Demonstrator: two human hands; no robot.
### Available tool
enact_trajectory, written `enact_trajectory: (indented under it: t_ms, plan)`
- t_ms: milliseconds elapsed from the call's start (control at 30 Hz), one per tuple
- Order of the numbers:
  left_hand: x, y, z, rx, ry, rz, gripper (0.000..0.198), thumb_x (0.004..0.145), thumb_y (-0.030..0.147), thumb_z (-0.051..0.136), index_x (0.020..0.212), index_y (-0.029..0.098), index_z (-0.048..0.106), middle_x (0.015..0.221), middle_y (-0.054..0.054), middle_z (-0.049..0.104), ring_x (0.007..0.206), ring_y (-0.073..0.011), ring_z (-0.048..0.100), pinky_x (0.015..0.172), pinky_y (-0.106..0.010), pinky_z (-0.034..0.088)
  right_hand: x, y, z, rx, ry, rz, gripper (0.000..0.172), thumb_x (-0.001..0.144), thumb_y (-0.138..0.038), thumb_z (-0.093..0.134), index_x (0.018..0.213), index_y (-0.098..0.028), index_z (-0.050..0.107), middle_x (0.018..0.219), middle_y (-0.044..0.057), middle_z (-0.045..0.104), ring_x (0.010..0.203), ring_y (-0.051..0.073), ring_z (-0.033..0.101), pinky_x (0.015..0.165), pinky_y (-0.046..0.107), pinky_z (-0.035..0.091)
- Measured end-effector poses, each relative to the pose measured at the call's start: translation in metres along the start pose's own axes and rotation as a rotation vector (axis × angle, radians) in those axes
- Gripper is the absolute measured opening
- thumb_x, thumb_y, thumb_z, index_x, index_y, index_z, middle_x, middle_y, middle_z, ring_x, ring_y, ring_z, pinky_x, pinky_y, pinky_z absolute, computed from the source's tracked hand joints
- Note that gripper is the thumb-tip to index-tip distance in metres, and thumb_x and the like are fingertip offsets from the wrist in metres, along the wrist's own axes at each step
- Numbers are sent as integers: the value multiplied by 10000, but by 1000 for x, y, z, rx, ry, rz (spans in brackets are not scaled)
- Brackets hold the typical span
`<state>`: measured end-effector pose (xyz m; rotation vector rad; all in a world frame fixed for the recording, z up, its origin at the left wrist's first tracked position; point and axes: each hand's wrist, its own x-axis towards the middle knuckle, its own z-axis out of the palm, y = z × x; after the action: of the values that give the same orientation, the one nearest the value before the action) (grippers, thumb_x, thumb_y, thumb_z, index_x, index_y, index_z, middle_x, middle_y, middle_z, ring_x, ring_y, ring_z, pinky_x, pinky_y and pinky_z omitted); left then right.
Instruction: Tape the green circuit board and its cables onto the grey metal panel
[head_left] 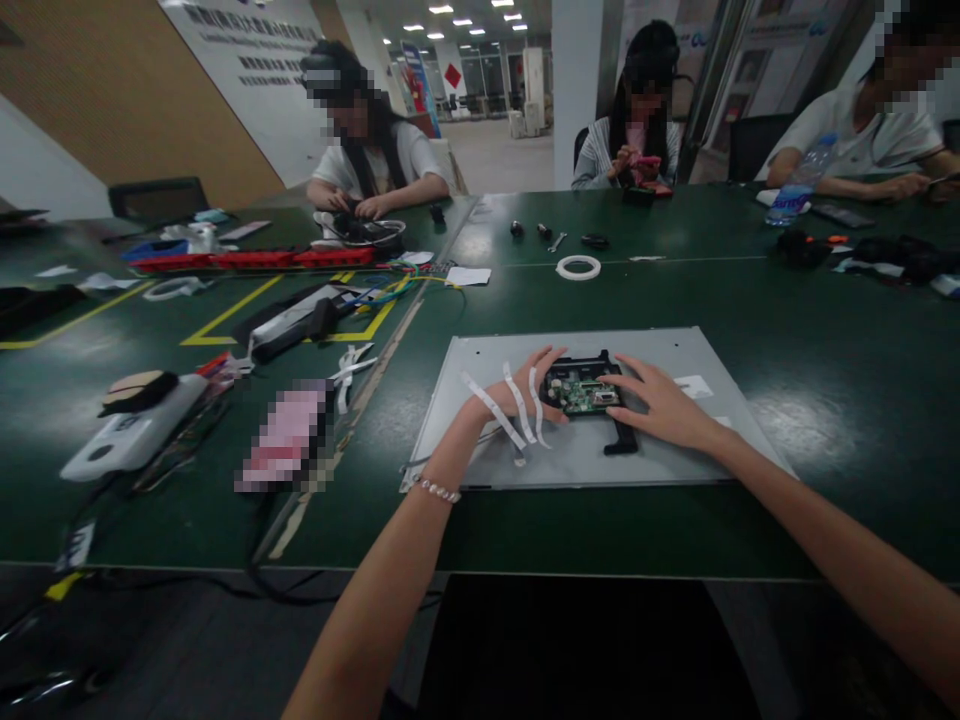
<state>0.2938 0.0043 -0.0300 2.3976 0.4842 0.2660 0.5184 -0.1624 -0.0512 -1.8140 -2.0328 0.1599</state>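
Note:
A grey metal panel (675, 350) lies flat on the green table (525, 520) in front of me. In its middle sits a small green circuit board (583, 390) in a black frame. My left hand (517, 400) rests at the board's left edge, fingers stretched toward it, with strips of white tape stuck across its back. My right hand (660, 405) lies flat over the board's right side, fingers spread. Neither hand grips anything that I can see.
A tape roll (578, 267) and small tools lie farther back. To the left are a white device (131, 430), cables, a black tool (300, 325) and a red strip (255, 259). Three other people sit along the far side.

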Motion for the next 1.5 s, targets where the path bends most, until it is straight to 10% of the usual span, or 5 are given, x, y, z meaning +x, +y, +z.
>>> enact_trajectory:
  t_ms: [567, 767, 900, 1167, 1500]
  plan:
    - [8, 25, -3, 21, 27, 63, 975, 634, 426, 745, 1452, 228, 253, 1500, -165, 296, 1352, -339, 346, 1082, -530, 343, -2, 4, -6, 156, 64, 11, 461, 842, -496, 543, 1236, -257, 550, 1429, 81, 367, 1312, 274, 368, 1094, 480, 321]
    - [29, 31, 8, 97, 255, 52, 753, 775, 457, 614, 1403, 174, 309, 1471, -168, 354, 1397, -338, 244, 1112, -549, 251, 3, -15, -23, 399, 333, 134, 323, 885, -430, 499, 1081, -212, 633, 1182, 83, 595, 1100, 225, 559, 931, 415, 466]
    - [31, 35, 12, 76, 439, 71, 699, 803, 452, 587, 1388, 182, 318, 1455, -158, 377, 1390, -325, 258, 1119, -530, 246, 14, -45, -29, 794, 165, 282, 346, 882, -473, 480, 971, -183, 646, 962, 75, 675, 866, 189, 637, 638, 290, 511]
    - [30, 38, 14, 67, 678, -26, 637, 813, 331, 571, 1373, 182, 307, 1436, -152, 382, 1375, -312, 273, 1122, -518, 235, 34, -80, -27, 950, -78, 385, 315, 773, -488, 624, 830, -181, 664, 765, 37, 655, 679, 119, 588, 514, 209, 384]
    - [32, 18, 15, 13, 648, -76, 455, 831, 204, 506, 1277, 139, 441, 1318, -145, 524, 1248, -249, 473, 1072, -450, 366, 29, -31, -37, 1094, 263, 507, 305, 679, -446, 697, 759, -167, 604, 664, -11, 530, 576, 67, 445, 456, 184, 236]
